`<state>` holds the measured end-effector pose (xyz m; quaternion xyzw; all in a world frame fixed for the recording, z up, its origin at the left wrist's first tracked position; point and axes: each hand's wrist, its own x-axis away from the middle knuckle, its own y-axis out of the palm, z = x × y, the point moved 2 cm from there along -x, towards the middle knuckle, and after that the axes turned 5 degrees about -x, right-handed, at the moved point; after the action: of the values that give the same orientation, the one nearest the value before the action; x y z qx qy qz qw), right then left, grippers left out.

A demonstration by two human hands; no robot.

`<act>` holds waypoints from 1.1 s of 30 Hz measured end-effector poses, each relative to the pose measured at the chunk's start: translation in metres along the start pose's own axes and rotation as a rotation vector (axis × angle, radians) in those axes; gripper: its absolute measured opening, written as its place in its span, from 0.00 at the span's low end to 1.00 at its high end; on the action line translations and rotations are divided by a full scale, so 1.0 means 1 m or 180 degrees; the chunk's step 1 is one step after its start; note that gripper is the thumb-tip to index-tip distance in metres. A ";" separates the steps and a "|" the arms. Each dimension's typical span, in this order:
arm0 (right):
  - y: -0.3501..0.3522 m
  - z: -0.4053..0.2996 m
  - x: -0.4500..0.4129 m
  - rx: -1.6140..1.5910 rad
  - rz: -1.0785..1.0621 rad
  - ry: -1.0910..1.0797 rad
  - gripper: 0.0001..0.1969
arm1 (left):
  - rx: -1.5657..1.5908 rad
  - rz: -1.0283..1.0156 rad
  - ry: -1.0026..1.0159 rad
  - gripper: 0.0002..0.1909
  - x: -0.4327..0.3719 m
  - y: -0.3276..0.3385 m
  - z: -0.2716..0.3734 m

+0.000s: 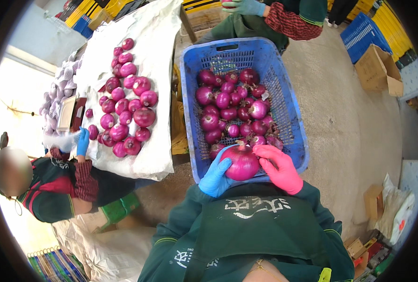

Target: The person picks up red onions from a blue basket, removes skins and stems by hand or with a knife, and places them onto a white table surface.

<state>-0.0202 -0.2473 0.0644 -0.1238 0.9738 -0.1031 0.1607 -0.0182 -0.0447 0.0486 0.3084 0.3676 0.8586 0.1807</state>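
A large red onion (242,164) rests in my left hand (216,176), which wears a blue glove and cups it from the left and below. My right hand (279,170), in a pink glove, touches the onion's right side near its dry stem with bent fingers. Both hands are over the near end of a blue plastic crate (297,116) with pierced walls. Inside it lie several red onions (223,100), some with roots and loose skin.
A table under white cloth (159,38) on the left bears several red onions (119,132). A co-worker at far left holds foam netting (62,140) beside a small scale (68,112). Another co-worker sits beyond the crate. Cardboard boxes (373,70) and stacked crates (392,31) stand at right.
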 end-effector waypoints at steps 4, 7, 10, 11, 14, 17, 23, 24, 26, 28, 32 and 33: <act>0.007 -0.022 -0.002 0.1791 -0.0464 0.0308 0.31 | -0.0935 0.0234 0.0520 0.42 0.005 0.004 0.000; 0.011 -0.024 -0.006 0.2331 -0.0909 0.0367 0.32 | -0.2088 0.0208 0.0854 0.44 0.007 0.000 0.005; 0.010 -0.023 -0.006 0.2542 -0.0882 0.0180 0.32 | -0.2292 0.0189 0.0926 0.47 0.010 0.005 0.007; 0.011 -0.022 -0.005 0.2596 -0.0864 0.0139 0.32 | -0.2404 0.0174 0.0977 0.48 0.010 0.007 0.008; 0.002 -0.004 0.011 0.2450 -0.0593 0.0369 0.32 | -0.2795 0.0087 0.1303 0.49 0.013 0.008 0.010; 0.003 -0.005 0.020 0.2243 -0.0575 0.0443 0.32 | -0.2433 0.0223 0.1162 0.50 0.012 0.015 0.007; -0.001 -0.022 0.005 0.0215 -0.0067 0.0675 0.32 | -0.3857 0.0357 0.1848 0.51 0.007 0.010 0.006; -0.004 -0.023 -0.006 -0.0106 -0.0188 0.0794 0.33 | -0.4077 0.0285 0.1989 0.51 0.010 0.012 0.011; 0.002 -0.021 -0.012 -0.0167 -0.0247 0.0959 0.25 | -0.4327 0.0117 0.2101 0.51 0.010 0.014 0.012; 0.002 -0.027 -0.019 0.0019 -0.0491 0.1282 0.18 | -0.4494 0.0081 0.2075 0.50 0.014 0.014 0.011; 0.015 -0.018 -0.012 0.0415 -0.0445 0.1264 0.09 | -0.4381 0.0055 0.1845 0.49 0.016 0.014 0.008; 0.018 -0.017 -0.010 0.0494 -0.0394 0.1266 0.09 | -0.4301 0.0107 0.1847 0.50 0.016 0.011 0.005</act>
<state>-0.0208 -0.2248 0.0785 -0.1479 0.9659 -0.2098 -0.0321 -0.0280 -0.0408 0.0658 -0.1042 -0.2135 0.9476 0.2136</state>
